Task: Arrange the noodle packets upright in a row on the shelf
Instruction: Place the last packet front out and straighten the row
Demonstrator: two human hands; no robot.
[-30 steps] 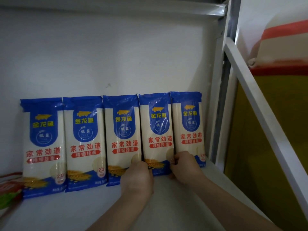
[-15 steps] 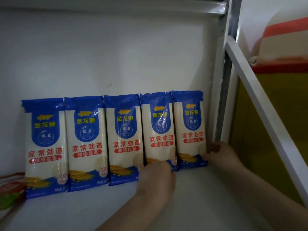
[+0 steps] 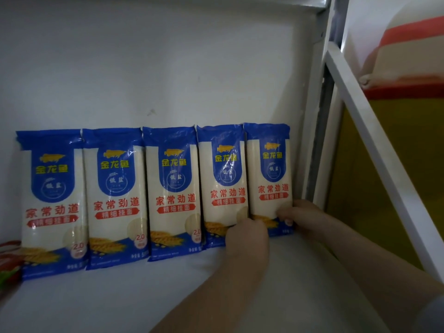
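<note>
Packets, five: all standing upright, leaning on the back wall (image 3: 149, 68), running in a touching row from lower left to centre right of the frame on the shelf (image 3: 120, 296).

Fifth packet (image 3: 270, 169), right end: right hand (image 3: 300, 216) is pinching its lower right edge, fingers curled.

Fourth packet (image 3: 222, 179): left hand (image 3: 247, 233) is covering its lower right corner; grip cannot be told from behind.

Progress: row looking nearly complete; only squaring the last two packets appears left.
</note>
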